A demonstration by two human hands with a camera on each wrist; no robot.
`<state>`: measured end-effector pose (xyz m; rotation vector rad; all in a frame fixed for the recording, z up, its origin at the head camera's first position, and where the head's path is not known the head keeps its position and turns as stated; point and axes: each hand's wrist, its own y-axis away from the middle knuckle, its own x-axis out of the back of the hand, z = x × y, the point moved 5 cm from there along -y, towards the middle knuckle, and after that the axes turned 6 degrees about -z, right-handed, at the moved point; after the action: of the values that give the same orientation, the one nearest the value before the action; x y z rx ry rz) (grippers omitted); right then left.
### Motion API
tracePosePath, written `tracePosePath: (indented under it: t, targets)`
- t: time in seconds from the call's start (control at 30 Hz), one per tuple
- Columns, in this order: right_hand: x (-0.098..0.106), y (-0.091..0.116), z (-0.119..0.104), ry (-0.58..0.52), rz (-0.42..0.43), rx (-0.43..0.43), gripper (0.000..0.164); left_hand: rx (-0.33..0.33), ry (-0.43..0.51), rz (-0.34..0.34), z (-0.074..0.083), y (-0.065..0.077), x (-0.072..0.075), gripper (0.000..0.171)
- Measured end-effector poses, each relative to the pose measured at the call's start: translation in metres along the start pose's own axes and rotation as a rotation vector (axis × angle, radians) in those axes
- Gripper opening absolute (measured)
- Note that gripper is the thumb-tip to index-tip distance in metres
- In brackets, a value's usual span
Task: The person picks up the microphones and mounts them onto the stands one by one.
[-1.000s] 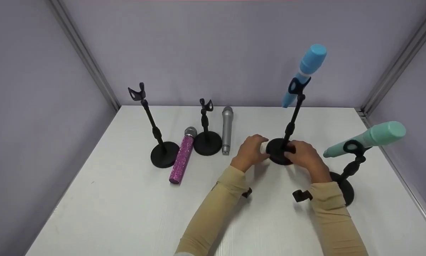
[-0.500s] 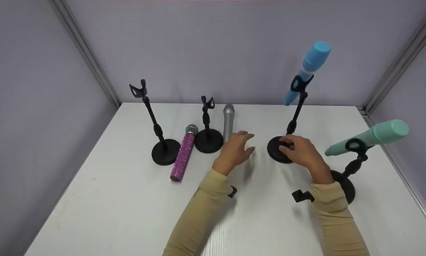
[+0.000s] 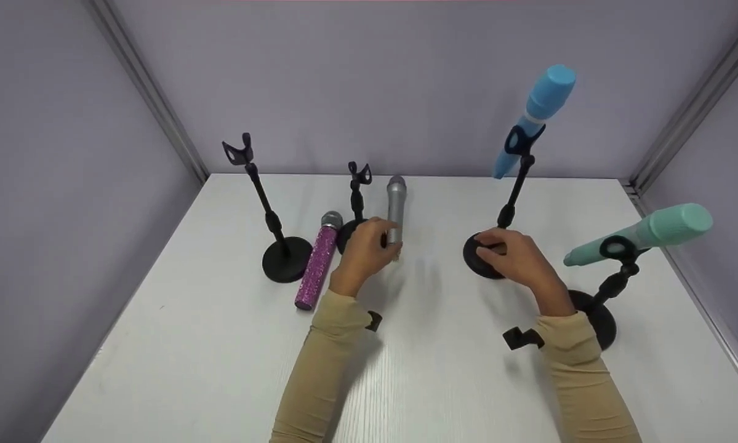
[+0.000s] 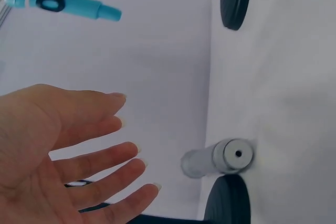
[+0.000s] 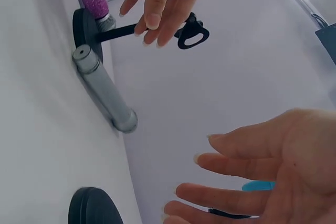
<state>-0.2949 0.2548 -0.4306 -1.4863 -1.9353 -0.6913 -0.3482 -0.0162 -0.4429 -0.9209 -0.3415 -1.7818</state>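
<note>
My left hand [image 3: 364, 253] hovers over the table in front of the short black microphone stand [image 3: 357, 200] and the silver microphone [image 3: 396, 203]. The left wrist view shows that hand [image 4: 79, 145] with fingers extended, apart from the silver microphone [image 4: 202, 161]. Beside the base of the tall stand [image 3: 516, 184] bearing a blue microphone [image 3: 550, 92] is my right hand [image 3: 519, 258]. Its fingers lie loosely extended in the right wrist view, where the hand [image 5: 262, 171] holds nothing; contact with the stand cannot be told.
A glittery pink microphone [image 3: 317, 266] lies between the short stand and another tall stand [image 3: 264, 203] whose clip holds nothing. At the right, a mint-green microphone [image 3: 645, 235] rests in a tilted stand [image 3: 612, 286], partly behind my right forearm. Walls [image 3: 369, 86] enclose the white table [image 3: 190, 369].
My left hand has left the blue microphone's stand and moved left to the short stand and silver microphone. My right hand has let go of that stand's base and stays close by.
</note>
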Motion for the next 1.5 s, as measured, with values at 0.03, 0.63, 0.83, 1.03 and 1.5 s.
tracePosePath:
  t: [0.03, 0.63, 0.83, 1.03, 1.5]
  targets:
    - [-0.001, -0.001, -0.002, -0.010, 0.000, 0.003, 0.038, 0.001, 0.008, 0.004, -0.002, 0.000, 0.004, 0.037]
    - [-0.024, -0.092, -0.044, -0.111, -0.069, -0.001, 0.041, 0.069, 0.015, -0.012, -0.038, 0.009, 0.043, 0.029]
    - [-0.033, -0.131, -0.043, -0.135, -0.103, -0.066, 0.043, 0.107, 0.048, -0.029, -0.047, 0.012, 0.047, 0.033]
    - [-0.054, -0.157, -0.037, -0.141, -0.095, -0.117, 0.044, 0.114, 0.091, -0.084, -0.052, 0.017, 0.044, 0.036]
    - [-0.107, -0.182, -0.027, -0.097, -0.031, -0.242, 0.057, 0.167, 0.100, -0.110, -0.059, 0.022, 0.039, 0.036]
